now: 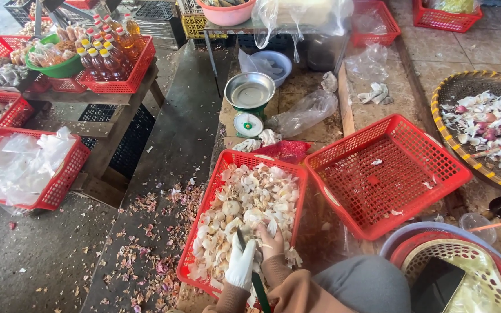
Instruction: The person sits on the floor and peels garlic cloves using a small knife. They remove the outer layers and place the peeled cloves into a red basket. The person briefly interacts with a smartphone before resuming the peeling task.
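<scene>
Left hand (241, 264) in white glove, fingers together, curled round knife (253, 272) with green handle, blade pointing up into garlic. Right hand (271, 240) bare, fingers closed on garlic piece (272, 227) just above knife. Both hands over red basket (201, 217) full of garlic and loose white skins. Empty red basket (389, 174) touching its right side, tilted. Green kitchen scale (249, 98) with metal bowl behind. Round woven tray (445, 122) with peels at far right. Papery skins scattered on floor (146, 255) at left.
</scene>
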